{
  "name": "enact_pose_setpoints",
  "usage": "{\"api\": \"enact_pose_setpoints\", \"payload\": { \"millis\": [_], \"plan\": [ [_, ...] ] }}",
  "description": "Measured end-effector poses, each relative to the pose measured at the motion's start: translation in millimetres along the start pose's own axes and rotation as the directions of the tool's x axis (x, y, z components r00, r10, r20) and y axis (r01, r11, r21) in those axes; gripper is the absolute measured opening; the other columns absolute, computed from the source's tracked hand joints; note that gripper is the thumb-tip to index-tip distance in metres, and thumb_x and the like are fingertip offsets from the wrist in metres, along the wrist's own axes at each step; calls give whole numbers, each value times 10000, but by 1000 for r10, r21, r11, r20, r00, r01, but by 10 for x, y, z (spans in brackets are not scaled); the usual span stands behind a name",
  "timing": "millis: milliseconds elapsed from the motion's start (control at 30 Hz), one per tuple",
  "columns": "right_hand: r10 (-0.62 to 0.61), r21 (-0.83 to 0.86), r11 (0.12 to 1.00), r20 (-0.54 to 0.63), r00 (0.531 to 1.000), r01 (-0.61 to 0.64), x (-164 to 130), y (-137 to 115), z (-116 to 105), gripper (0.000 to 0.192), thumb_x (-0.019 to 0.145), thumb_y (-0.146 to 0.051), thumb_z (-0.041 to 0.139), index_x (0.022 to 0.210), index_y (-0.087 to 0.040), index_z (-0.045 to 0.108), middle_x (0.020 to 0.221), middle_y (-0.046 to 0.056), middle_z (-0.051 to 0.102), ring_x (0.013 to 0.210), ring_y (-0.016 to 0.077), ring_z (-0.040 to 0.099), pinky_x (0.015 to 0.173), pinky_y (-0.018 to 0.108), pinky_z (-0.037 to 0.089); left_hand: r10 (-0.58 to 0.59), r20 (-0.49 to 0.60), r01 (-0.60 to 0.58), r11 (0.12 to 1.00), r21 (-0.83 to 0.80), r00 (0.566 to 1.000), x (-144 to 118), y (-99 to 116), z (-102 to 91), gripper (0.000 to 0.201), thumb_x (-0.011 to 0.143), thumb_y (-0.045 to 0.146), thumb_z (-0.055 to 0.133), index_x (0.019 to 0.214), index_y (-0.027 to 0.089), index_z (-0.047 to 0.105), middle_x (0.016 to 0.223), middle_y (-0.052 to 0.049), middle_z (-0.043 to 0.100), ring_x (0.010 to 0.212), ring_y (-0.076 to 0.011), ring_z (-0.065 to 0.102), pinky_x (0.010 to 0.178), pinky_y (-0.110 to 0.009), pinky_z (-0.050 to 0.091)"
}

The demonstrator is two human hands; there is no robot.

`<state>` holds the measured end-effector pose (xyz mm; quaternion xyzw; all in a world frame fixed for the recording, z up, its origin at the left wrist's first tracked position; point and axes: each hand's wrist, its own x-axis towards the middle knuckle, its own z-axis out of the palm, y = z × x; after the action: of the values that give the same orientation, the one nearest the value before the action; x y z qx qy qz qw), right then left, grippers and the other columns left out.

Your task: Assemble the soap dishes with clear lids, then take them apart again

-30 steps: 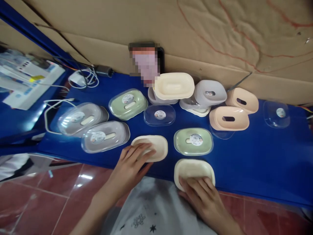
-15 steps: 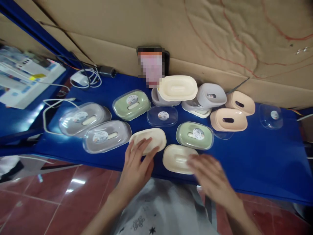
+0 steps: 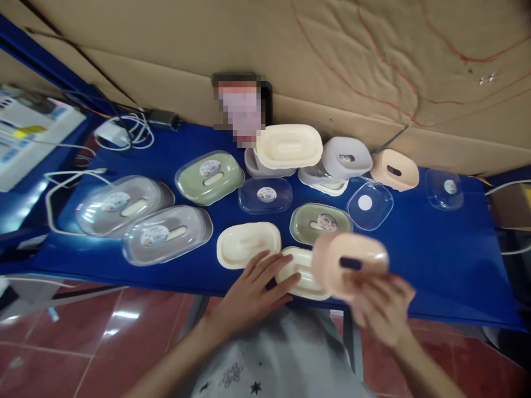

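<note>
- Right hand, slightly blurred: its fingers are bent around the near right side of a peach, rounded-oblong plastic shell, gripping it; the shell has a dark slot in its upturned face; the thumb is hard to make out.
- Left hand: its fingers are spread and slightly bent, tips resting on the left end of a cream, shallow oval plastic tray, not wrapped round it; the tray lies near the front edge of a long blue table.
- Between the hands: the shell overlaps the tray's right end in this view; whether the two touch cannot be told.
- The step in hand, by judgement, is lining up shell and tray; the next move seems to call for levelling the shell, matching its long sides to the tray's rim, and keeping the tray from sliding.
- Just beyond: a second cream plastic tray lies to the left; a green, oblong plastic box with a clear stickered cover sits behind the shell; a transparent plastic lid with a round white sticker lies to that box's right.
- Farther back: another peach slotted plastic shell sits near a brown cardboard wall; left of it stands a grey slotted plastic box.
</note>
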<state>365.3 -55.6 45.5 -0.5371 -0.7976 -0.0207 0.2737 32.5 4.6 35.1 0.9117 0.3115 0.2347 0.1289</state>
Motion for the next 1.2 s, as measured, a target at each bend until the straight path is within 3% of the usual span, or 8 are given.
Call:
{"api": "enact_pose_setpoints", "payload": {
  "millis": [200, 633, 767, 900, 967, 1033, 1100, 1200],
  "plan": [
    [-192, 60, 980, 5, 981, 191, -105, -702, 217, 403, 953, -116, 773, 1343, -217, 760, 1008, 20, 831, 972, 193, 775, 1006, 400, 506, -115, -100, 116, 993, 3, 988, -127, -35, -82, 592, 952, 341, 830, 1472, 221, 574, 1471, -187, 662, 1395, -327, 618, 1275, -597, 388],
    [-278, 163, 953, 142, 950, 254, 165, -398, 265, 395, 1090, -145, 517, 1442, -227, 678, 1270, 53, 809, 1315, 199, 696, 1168, 388, 467, -61, 41, 57, 995, 77, 997, -6, -29, -65, 298, 1025, 327, 735, 1311, 255, 695, 1550, -165, 639, 1396, -301, 632, 1329, -603, 248],
    [74, -84, 994, 35, 997, -71, 357, 287, 172, 493, 1076, -190, 553, 1567, -227, 567, 1489, 146, 696, 1433, 300, 630, 1184, 521, 456, -87, 57, 85, 995, 49, 995, 5, -11, -69, 349, 1012, 358, 739, 1347, 279, 688, 1559, -168, 624, 1400, -318, 626, 1315, -643, 251],
    [197, -146, 970, 8, 980, -194, 441, 607, 110, 255, 1034, -341, 698, 1248, -218, 761, 1272, 130, 796, 1268, 336, 732, 1105, 532, 533, -113, 15, 112, 993, 36, 993, 23, 11, -55, 430, 969, 485, 774, 1338, 277, 697, 1470, -150, 678, 1355, -337, 635, 1327, -661, 203],
    [318, 36, 948, -203, 926, -317, 399, 487, 15, 161, 1013, -311, 721, 1140, -230, 777, 1104, 98, 816, 1070, 308, 787, 961, 488, 603, -120, -2, 120, 992, 41, 993, 28, 32, -35, 500, 958, 543, 777, 1367, 273, 680, 1412, -140, 705, 1328, -331, 643, 1342, -651, 164],
    [518, 382, 842, -375, 768, -381, 298, 247, -115, 184, 1022, -299, 692, 1193, -272, 753, 995, 54, 784, 906, 286, 779, 810, 470, 625, -133, -19, 133, 990, 42, 991, 29, 63, -9, 579, 952, 580, 777, 1419, 266, 645, 1389, -139, 712, 1319, -324, 647, 1354, -640, 136],
    [681, 692, 643, -321, 658, -328, 150, -23, -228, 210, 1072, -319, 587, 1225, -330, 731, 875, 11, 712, 775, 257, 736, 664, 420, 600, -152, -53, 154, 987, 35, 987, 27, 97, 22, 632, 946, 586, 787, 1456, 257, 610, 1382, -145, 713, 1324, -323, 646, 1358, -642, 119],
    [734, 831, 399, -37, 679, -386, -83, -361, -250, 323, 1128, -358, 414, 1161, -334, 735, 751, 17, 635, 675, 231, 696, 497, 331, 483, -165, -107, 168, 986, 17, 980, 13, 142, 72, 645, 942, 568, 804, 1462, 260, 580, 1394, -152, 703, 1352, -325, 637, 1356, -664, 107]
  ]
}}
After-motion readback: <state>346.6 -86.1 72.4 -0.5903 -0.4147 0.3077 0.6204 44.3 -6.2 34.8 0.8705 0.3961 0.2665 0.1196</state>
